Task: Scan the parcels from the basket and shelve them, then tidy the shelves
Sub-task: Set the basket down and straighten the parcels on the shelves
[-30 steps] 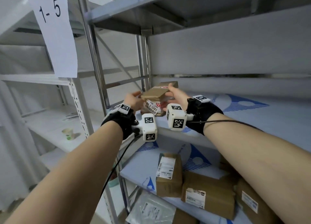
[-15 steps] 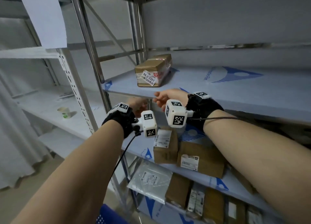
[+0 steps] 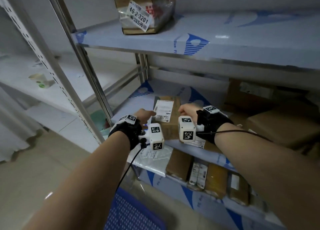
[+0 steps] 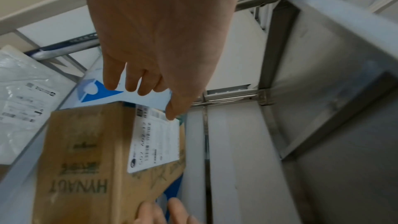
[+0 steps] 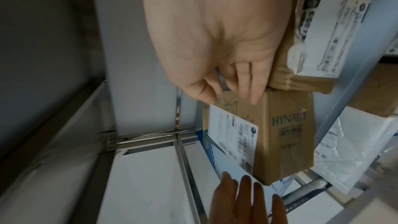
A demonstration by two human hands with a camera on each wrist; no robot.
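Observation:
A brown HYNAUT box [image 3: 170, 126] [image 4: 86, 159] [image 5: 284, 134] with a white label lies on the middle shelf [image 3: 138, 98]. My left hand [image 3: 147, 113] [image 4: 146, 101] is at its left side, fingers loosely straight, thumb tip touching the label. My right hand [image 3: 185, 108] [image 5: 228, 96] curls over the box's far right corner, thumb on the labelled face and fingers on the side. A taped brown parcel [image 3: 145, 13] marked 46-2-3201 rests on the upper shelf [image 3: 225, 44], apart from both hands.
More brown parcels [image 3: 277, 126] crowd the middle shelf to the right. Below, a white poly bag [image 3: 152, 158] and several upright parcels [image 3: 207, 177] fill the lower shelf. A blue basket [image 3: 131, 212] is on the floor. A paper cup [image 3: 38, 79] stands on the left rack.
Both hands let go of the taped parcel on the upper shelf and came down to the labelled box on the middle shelf. The view tilted downward.

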